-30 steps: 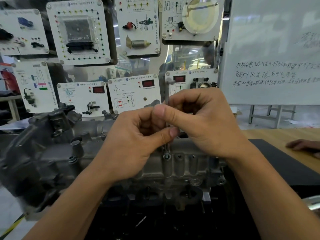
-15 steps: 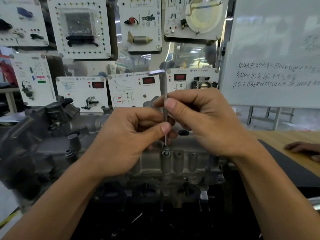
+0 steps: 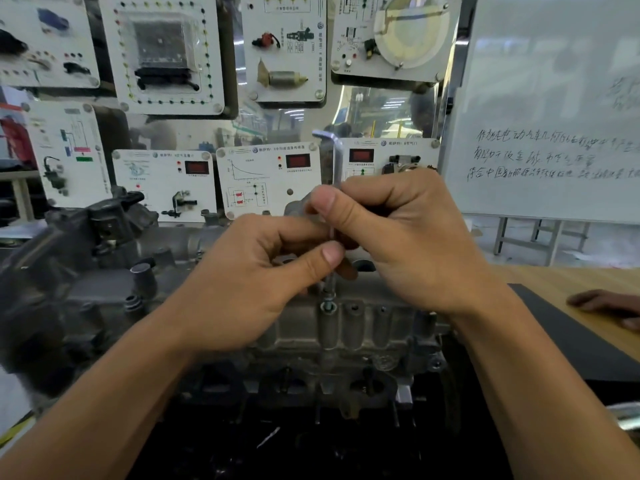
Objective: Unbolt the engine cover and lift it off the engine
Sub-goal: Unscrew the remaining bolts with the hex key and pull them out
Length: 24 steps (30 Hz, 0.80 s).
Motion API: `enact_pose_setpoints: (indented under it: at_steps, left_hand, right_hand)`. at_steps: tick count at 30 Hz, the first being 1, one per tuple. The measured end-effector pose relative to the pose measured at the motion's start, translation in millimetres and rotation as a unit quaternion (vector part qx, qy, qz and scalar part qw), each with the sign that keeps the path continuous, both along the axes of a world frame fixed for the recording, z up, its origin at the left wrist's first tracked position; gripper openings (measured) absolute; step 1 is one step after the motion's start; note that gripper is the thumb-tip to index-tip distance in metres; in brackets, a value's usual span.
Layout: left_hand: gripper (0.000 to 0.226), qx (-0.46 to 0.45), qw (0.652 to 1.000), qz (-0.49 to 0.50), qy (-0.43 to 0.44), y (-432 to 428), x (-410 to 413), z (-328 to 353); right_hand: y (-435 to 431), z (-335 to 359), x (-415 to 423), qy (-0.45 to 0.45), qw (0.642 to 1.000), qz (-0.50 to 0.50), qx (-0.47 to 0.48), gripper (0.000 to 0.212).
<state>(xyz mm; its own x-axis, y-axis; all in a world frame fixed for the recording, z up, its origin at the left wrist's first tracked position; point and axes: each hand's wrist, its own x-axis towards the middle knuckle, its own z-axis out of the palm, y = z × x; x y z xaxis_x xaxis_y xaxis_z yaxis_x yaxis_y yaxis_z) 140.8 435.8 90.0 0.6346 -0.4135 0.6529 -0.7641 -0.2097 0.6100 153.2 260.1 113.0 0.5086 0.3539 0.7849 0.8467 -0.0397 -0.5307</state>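
Fingers (image 3: 329,254): left hand (image 3: 256,285), right hand (image 3: 412,244) pinch hex key (image 3: 337,161) | upright

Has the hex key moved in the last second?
Yes. The hex key has risen, its bent top now higher above the bolt in the engine cover.

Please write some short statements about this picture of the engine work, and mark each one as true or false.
1. The left hand and the right hand both hold the hex key. True.
2. The hex key lies flat on the engine cover. False: it stands upright, with its lower end at a bolt on the engine cover.
3. The key's short arm is at the top and points left. True.
4. The whiteboard is blank. False: the whiteboard carries handwriting.
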Motion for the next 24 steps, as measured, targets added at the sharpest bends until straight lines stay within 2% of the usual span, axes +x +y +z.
enact_pose_setpoints:
  at_steps: [4,7,13,20,24]
  left_hand:
    - [0.02,-0.011,1.0,-0.006,0.028,-0.6,-2.3,-1.1]
    - [0.012,-0.036,0.999,0.026,0.015,-3.1,-0.3,-1.5]
    - [0.009,-0.038,0.998,0.055,-0.011,-4.6,3.7,-1.3]
    - [0.02,-0.058,0.995,0.079,-0.018,-5.5,2.8,-0.3]
    - [0.014,-0.018,0.999,0.039,0.0,-3.0,3.2,-0.4]
  right_hand:
    - [-6.2,-0.6,1.1,-0.014,0.999,-0.009,-0.028,0.038]
    - [-6.3,-1.1,2.4,-0.024,0.999,-0.022,-0.042,0.036]
    - [-0.2,-2.8,-1.0,-0.024,0.999,-0.032,0.038,0.01]
    - [-0.2,-1.9,0.9,-0.015,0.998,-0.047,0.047,0.013]
    - [-1.2,-1.8,0.0,0.007,1.0,-0.009,0.024,0.012]
